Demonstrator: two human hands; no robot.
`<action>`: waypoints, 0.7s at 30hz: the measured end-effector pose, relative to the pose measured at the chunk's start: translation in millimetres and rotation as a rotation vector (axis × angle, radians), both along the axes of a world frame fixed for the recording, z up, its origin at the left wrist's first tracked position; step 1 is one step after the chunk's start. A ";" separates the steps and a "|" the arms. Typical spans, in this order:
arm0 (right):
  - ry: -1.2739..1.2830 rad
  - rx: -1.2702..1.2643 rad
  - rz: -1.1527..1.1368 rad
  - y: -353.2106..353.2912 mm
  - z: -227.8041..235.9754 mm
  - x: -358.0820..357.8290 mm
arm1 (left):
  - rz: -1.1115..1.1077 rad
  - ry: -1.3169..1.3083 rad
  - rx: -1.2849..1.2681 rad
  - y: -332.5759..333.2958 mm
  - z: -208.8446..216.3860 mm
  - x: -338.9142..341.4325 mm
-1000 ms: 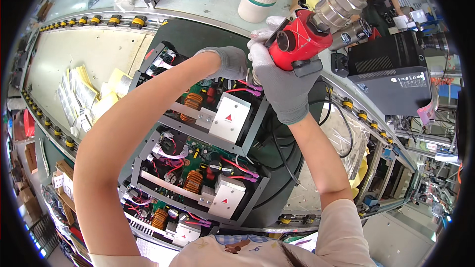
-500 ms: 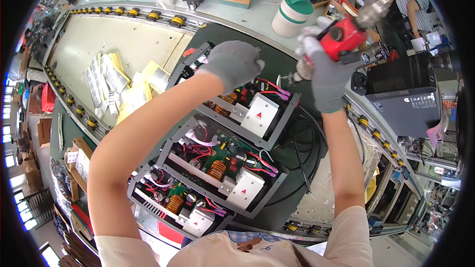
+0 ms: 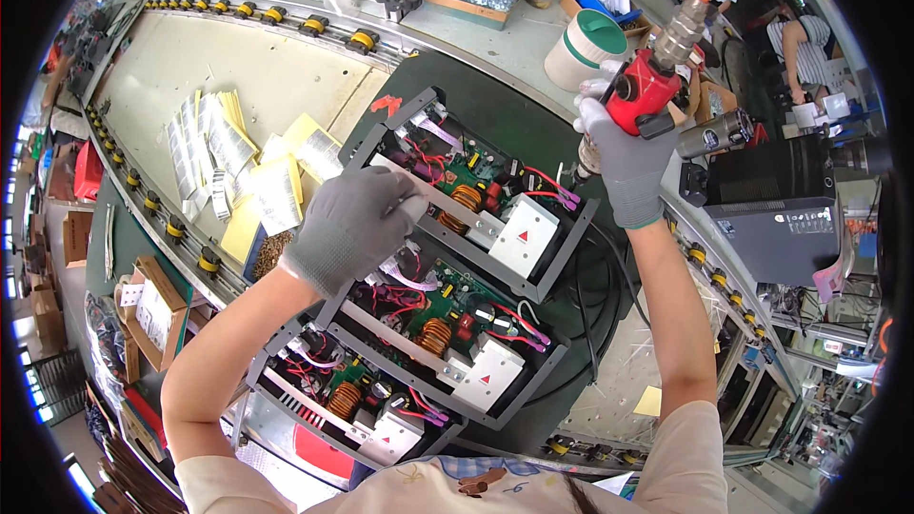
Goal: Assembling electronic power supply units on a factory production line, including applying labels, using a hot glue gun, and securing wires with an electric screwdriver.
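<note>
My right hand (image 3: 624, 157), in a grey glove, grips a red air screwdriver (image 3: 647, 95) with an orange hose, its tip pointing down beside the far electronics unit. My left hand (image 3: 357, 228), gloved too, is curled over the left ends of the far and middle units; whatever its fingertips hold, if anything, is hidden. The far unit (image 3: 528, 233), a dark metal frame, carries a green circuit board, copper coils, red and purple wires and a white cover. Nearer me are a similar middle unit (image 3: 486, 376) and near unit (image 3: 390, 433), all in a row on a dark green mat (image 3: 486, 95).
Paper labels and yellow sheets (image 3: 276, 195) lie left of the units, beside a small bin of screws (image 3: 271, 252). Roller rails (image 3: 314, 27) edge the bench. Black cables (image 3: 600, 295) coil to the right. A white bin (image 3: 571, 52) and a black computer case (image 3: 771, 209) stand beyond.
My left hand has drawn back toward me and leftward, uncovering the far unit. The screwdriver in my right hand is now more upright. The view has shifted slightly.
</note>
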State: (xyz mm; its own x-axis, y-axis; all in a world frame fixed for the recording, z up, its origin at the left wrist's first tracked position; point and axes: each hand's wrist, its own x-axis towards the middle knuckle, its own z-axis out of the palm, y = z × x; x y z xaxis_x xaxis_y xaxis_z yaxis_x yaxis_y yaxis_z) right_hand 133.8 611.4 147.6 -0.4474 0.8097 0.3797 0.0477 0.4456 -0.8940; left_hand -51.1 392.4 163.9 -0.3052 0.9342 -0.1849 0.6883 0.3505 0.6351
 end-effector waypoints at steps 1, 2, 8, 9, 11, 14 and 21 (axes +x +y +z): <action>0.016 0.013 0.018 -1.6 -2.4 -1.4 | 0.001 -0.004 -0.007 -2.8 0.1 -0.8; 0.018 -0.034 0.002 -2.8 -4.7 -2.9 | 0.006 -0.007 -0.025 -5.2 0.1 -1.1; 0.064 -0.103 -0.008 -3.5 -12.3 -4.6 | -0.035 -0.028 -0.027 -14.8 -2.2 -1.2; 0.070 -0.107 -0.008 -3.1 -12.2 -3.9 | -0.044 -0.036 -0.002 -15.4 -3.2 -1.6; 0.066 -0.098 -0.016 -1.9 -10.2 -2.5 | -0.049 -0.048 0.007 -16.1 -4.7 -2.4; 0.055 -0.061 -0.030 -0.9 -2.7 -2.3 | -0.052 -0.085 0.032 -15.5 -3.9 -2.2; 0.093 -0.084 -0.046 -0.6 33.2 -1.4 | -0.048 -0.125 0.039 -1.6 4.8 8.7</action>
